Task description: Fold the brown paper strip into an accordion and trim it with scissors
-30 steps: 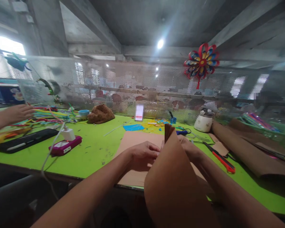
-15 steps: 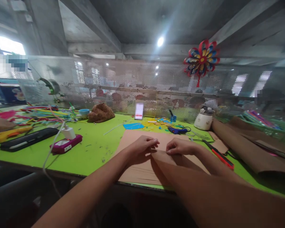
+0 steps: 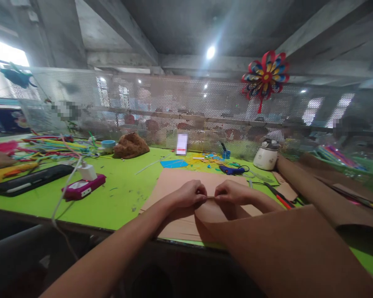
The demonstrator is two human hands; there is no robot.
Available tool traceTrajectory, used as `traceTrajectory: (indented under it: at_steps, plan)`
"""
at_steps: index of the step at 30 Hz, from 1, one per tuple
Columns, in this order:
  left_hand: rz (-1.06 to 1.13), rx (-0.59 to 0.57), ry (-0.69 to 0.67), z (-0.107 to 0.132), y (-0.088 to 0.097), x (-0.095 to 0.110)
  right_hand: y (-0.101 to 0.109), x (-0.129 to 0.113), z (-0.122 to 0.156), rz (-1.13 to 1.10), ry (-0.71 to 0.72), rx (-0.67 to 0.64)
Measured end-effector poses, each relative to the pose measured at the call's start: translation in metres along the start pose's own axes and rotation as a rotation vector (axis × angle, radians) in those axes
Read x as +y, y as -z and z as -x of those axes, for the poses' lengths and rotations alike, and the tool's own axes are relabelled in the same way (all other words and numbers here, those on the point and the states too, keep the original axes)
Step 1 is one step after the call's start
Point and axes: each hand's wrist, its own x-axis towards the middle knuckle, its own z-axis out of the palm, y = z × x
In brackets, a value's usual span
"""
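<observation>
A large sheet of brown paper [image 3: 276, 244] curls toward me over the table edge, its far edge between my hands. My left hand [image 3: 193, 193] pinches that edge, fingers closed. Close beside it, a small gap apart, my right hand [image 3: 231, 192] also pinches the same edge. Under both hands lies a flat stack of lighter brown paper [image 3: 170, 184] on the green table [image 3: 121, 207]. The fingertips partly hide the pinched edge.
A blue glue gun [image 3: 233, 170] lies beyond my right hand, near a white bottle [image 3: 266, 155]. A red-handled tool [image 3: 284, 200] and a brown paper roll [image 3: 317, 186] are at right. On the left sit a purple power strip [image 3: 84, 186] and a phone [image 3: 182, 144] stands ahead.
My left hand has closed onto the paper's edge beside my right hand. The near part of the sheet has risen and curled further into view on the right.
</observation>
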Motion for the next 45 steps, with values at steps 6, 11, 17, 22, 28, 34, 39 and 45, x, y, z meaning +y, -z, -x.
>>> traceTrajectory:
  at_steps: [6,11,17,22,28,34,39,45]
  plan:
    - [-0.229,0.055,-0.121,-0.002,-0.008,-0.004,-0.035,0.003,0.012,0.235,0.130,0.363]
    - [-0.389,0.061,-0.225,-0.006,-0.015,-0.006,-0.053,0.012,0.013,0.180,0.149,0.447]
    - [-0.330,0.089,-0.256,-0.009,-0.021,-0.009,-0.056,0.018,0.011,0.169,0.160,0.441]
    - [-0.281,0.037,-0.267,-0.010,-0.018,-0.008,-0.054,0.014,0.017,0.189,0.128,0.421]
    - [-0.322,0.008,-0.245,-0.008,-0.014,-0.004,-0.055,0.027,0.023,0.191,0.079,0.416]
    - [-0.321,0.033,-0.268,-0.006,-0.016,-0.009,-0.055,0.028,0.028,0.152,0.074,0.452]
    - [-0.245,0.065,-0.194,-0.006,-0.014,-0.008,-0.047,0.009,0.033,0.080,0.022,0.491]
    - [0.036,0.036,-0.064,-0.005,-0.008,-0.002,-0.038,0.001,0.032,-0.026,-0.009,0.574]
